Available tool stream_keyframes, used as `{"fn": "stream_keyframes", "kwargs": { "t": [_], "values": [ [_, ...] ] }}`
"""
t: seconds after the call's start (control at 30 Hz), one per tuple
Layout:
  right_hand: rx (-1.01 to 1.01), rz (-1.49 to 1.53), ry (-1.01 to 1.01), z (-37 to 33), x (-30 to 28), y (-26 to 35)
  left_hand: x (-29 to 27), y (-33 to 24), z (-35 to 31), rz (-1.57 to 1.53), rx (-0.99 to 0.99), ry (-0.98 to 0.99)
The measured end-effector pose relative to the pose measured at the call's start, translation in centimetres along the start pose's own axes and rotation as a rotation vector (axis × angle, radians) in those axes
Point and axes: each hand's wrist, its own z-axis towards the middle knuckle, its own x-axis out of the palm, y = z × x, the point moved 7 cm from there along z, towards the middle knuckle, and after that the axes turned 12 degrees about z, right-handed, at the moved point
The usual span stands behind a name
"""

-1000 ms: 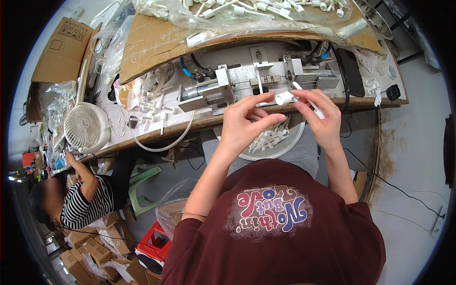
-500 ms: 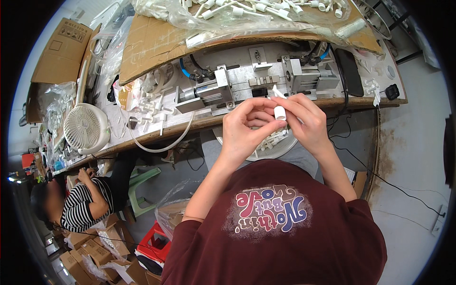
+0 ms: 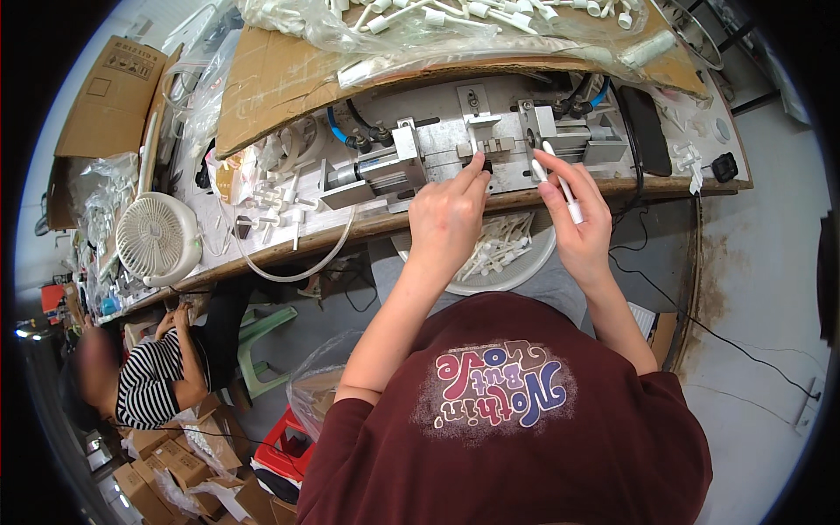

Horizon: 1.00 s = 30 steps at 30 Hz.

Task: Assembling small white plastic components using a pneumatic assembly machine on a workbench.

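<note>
My left hand [image 3: 449, 214] reaches to the grey metal press fixture [image 3: 472, 153] on the bench, fingertips touching the small block at its middle. What it pinches there, if anything, is hidden. My right hand [image 3: 573, 214] holds a thin white plastic stick [image 3: 563, 185] with a cap, its tip pointing at the fixture's right clamp. Below both hands, on my lap, a round white dish [image 3: 512, 262] holds several more white sticks.
Cardboard [image 3: 280, 83] and a clear bag of white plastic parts [image 3: 437, 17] lie at the bench's far side. A black phone [image 3: 645, 129] rests right of the fixture. A white fan [image 3: 157, 238] stands at the left. A person in a striped shirt [image 3: 153, 385] sits at lower left.
Both hands have moved from in front of my chest, where they held a white piece together, up to the fixture. The left hand now touches the fixture; the right keeps a stick.
</note>
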Motion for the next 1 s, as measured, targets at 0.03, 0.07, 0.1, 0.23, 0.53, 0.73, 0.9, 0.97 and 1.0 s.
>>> {"fn": "stream_keyframes", "kwargs": {
  "t": [0.03,0.07,0.1,0.23,0.53,0.73,0.9,0.97,1.0],
  "values": [
    [0.014,0.011,0.001,-0.1,0.0,-0.1,-0.1,0.1,0.3,-0.009,-0.006,0.019],
    [0.028,0.022,0.003,-0.1,-0.1,-0.2,0.0,0.3,0.5,-0.017,-0.013,0.038],
    [0.043,0.048,-0.003,-0.2,-0.2,-0.4,0.0,0.3,0.4,-0.022,-0.024,0.039],
    [0.11,0.168,-0.02,-0.5,-0.4,-1.2,0.4,0.5,0.1,-0.052,-0.064,0.05],
    [0.28,0.436,-0.11,-1.0,0.1,-2.3,-1.2,0.2,0.0,-0.261,-0.025,0.045],
    [0.395,0.536,-0.023,-1.9,2.4,-3.1,-3.8,-2.7,-0.7,-0.52,0.14,0.011],
    [0.416,0.6,-0.014,-1.4,3.0,-2.8,-4.0,-2.9,-1.3,-0.488,0.15,-0.031],
    [0.39,0.589,-0.033,-1.3,2.8,-3.1,-4.0,-2.8,-1.3,-0.486,0.112,-0.032],
    [0.377,0.583,-0.043,-1.3,2.7,-3.3,-4.0,-2.8,-1.2,-0.485,0.093,-0.033]
  ]
}}
